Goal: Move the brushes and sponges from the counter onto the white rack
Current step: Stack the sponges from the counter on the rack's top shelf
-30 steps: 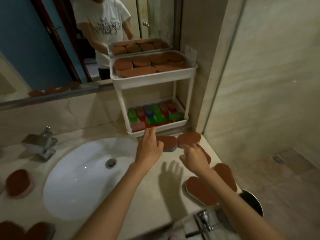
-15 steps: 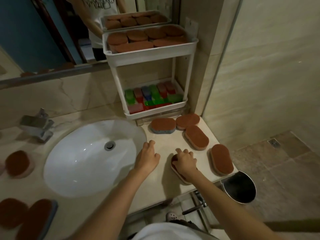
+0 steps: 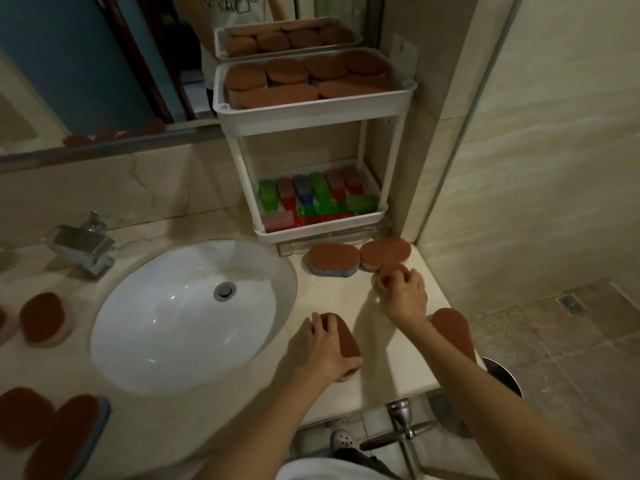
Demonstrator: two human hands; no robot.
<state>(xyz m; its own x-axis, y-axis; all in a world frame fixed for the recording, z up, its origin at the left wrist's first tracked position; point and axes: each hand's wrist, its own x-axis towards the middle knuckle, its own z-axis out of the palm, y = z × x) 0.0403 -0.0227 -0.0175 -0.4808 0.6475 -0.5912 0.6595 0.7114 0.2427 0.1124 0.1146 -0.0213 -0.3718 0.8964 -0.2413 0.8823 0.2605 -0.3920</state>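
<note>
The white two-tier rack (image 3: 311, 110) stands at the back right of the counter. Its top tier holds several brown sponges (image 3: 284, 72); its bottom tier holds coloured brushes (image 3: 311, 197). My left hand (image 3: 320, 346) grips a brown sponge (image 3: 346, 339) lying on the counter right of the basin. My right hand (image 3: 405, 292) closes over another brown sponge (image 3: 393, 271) near the counter's right edge. Two more sponges (image 3: 332, 259), (image 3: 384, 252) lie in front of the rack, and one (image 3: 453, 332) sits at the right edge beside my right forearm.
A white basin (image 3: 187, 317) with a chrome tap (image 3: 85, 245) fills the counter's middle. More brown sponges lie left of it (image 3: 43, 317) and at the near left (image 3: 52, 431). A mirror (image 3: 86, 64) backs the counter; a tiled wall is on the right, with a metal bin (image 3: 505, 379) below.
My right hand left the near sponge and moved forward onto the sponge by the right edge. My left hand shifted right and took hold of the near sponge.
</note>
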